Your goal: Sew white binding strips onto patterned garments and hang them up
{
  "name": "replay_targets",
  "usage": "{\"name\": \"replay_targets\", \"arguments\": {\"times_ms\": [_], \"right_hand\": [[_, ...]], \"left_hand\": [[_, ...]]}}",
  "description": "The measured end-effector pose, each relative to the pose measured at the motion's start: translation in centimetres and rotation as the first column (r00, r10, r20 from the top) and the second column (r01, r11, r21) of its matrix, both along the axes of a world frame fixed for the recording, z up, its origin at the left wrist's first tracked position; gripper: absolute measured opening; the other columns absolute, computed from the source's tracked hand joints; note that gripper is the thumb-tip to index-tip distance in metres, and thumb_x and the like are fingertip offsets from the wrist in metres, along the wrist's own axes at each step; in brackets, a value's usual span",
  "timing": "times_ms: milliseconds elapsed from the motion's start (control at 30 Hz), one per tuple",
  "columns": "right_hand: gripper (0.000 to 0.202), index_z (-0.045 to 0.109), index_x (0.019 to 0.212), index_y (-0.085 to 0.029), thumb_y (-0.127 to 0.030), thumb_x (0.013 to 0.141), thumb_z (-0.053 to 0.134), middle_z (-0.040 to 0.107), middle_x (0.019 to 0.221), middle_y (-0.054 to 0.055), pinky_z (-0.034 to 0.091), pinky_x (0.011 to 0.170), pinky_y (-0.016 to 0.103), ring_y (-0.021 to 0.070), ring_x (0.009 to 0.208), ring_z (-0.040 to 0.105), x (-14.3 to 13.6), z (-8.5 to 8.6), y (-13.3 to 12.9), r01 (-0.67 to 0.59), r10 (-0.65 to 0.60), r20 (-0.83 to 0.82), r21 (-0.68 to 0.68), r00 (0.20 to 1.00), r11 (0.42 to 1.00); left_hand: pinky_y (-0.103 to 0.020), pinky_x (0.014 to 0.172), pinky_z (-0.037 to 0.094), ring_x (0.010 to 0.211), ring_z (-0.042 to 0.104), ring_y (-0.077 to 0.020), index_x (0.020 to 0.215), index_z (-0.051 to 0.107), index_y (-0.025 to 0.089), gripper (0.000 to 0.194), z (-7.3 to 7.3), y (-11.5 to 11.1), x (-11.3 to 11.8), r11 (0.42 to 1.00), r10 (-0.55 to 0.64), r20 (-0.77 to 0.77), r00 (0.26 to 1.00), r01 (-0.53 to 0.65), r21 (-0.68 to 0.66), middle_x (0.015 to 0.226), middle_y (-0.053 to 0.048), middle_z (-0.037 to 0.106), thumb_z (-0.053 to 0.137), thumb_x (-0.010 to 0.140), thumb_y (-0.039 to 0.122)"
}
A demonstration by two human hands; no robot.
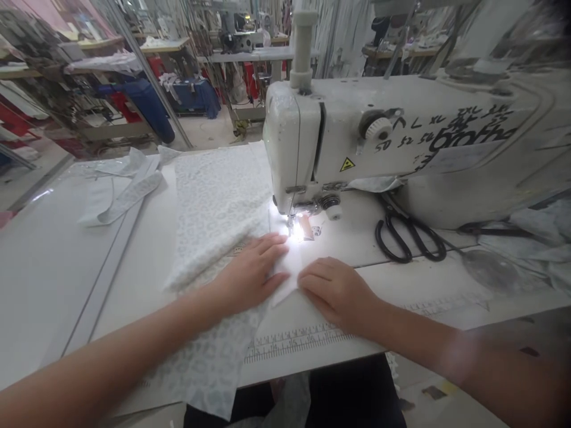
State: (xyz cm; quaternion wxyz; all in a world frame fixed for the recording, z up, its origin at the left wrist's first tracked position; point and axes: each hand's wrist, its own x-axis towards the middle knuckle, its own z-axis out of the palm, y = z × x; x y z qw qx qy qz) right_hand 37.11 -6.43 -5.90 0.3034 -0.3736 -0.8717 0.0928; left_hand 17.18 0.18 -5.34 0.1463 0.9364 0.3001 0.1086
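A pale leopard-print fabric lies on the white table, left of the sewing machine, and hangs over the front edge. My left hand rests on it with fingers spread, fingertips just left of the lit needle area. My right hand is closed at the edge of a white fabric piece in front of the needle, its fingers pressed together on the edge. The presser foot is partly lost in the bright light.
Black-handled scissors lie right of the needle. A ruler scale runs along the table's front. Fabric strips lie at the left, more cloth at the far right. Other sewing tables stand behind.
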Motion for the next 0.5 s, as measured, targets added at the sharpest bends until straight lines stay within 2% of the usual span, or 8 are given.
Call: {"name": "replay_targets", "arguments": {"times_ms": [233, 333, 400, 500], "right_hand": [[0.028, 0.058, 0.073, -0.014, -0.009, 0.089, 0.036, 0.06, 0.072, 0.006, 0.042, 0.064, 0.03, 0.0179, 0.07, 0.051, 0.1, -0.5, 3.0, 0.044, -0.045, 0.033, 0.046, 0.998, 0.998], [0.031, 0.058, 0.071, -0.015, -0.01, 0.09, 0.035, 0.061, 0.072, 0.006, 0.041, 0.064, 0.029, 0.0171, 0.069, 0.051, 0.2, -0.7, 4.3, 0.045, -0.05, 0.051, 0.098, 0.997, 0.994], [0.031, 0.059, 0.071, -0.015, -0.01, 0.09, 0.035, 0.062, 0.073, 0.005, 0.041, 0.064, 0.03, 0.0171, 0.068, 0.051, 0.3, -0.8, 5.0, 0.047, -0.055, 0.063, 0.126, 0.996, 0.991], [0.029, 0.06, 0.072, -0.014, -0.011, 0.09, 0.037, 0.063, 0.073, 0.005, 0.041, 0.061, 0.03, 0.0174, 0.066, 0.051, 0.4, -0.7, 5.6, 0.041, -0.054, 0.117, 0.109, 0.992, 0.993]], "left_hand": [[-0.047, 0.103, 0.035, 0.128, 0.035, -0.0247, 0.123, 0.041, 0.017, 0.039, 0.0, 3.3, 0.2, 1.0, 0.003, 0.003, 1.0, -0.003, 0.009, 0.137, -0.012, 0.039, 0.044, 0.088, 0.035], [-0.045, 0.099, 0.039, 0.122, 0.04, -0.0246, 0.12, 0.043, 0.017, 0.039, 0.1, 4.9, 0.2, 0.999, -0.015, 0.029, 0.999, 0.014, 0.034, 0.13, -0.011, 0.045, 0.048, 0.086, 0.035], [-0.044, 0.097, 0.041, 0.117, 0.045, -0.024, 0.117, 0.047, 0.017, 0.035, 0.3, 5.0, 0.4, 0.998, -0.029, 0.037, 0.999, 0.027, 0.055, 0.123, -0.011, 0.05, 0.049, 0.086, 0.033], [-0.041, 0.095, 0.045, 0.113, 0.048, -0.0207, 0.11, 0.054, 0.017, 0.025, 0.3, 3.6, 0.6, 0.998, -0.056, 0.04, 0.998, 0.055, 0.018, 0.118, -0.008, 0.054, 0.042, 0.09, 0.027]]}}
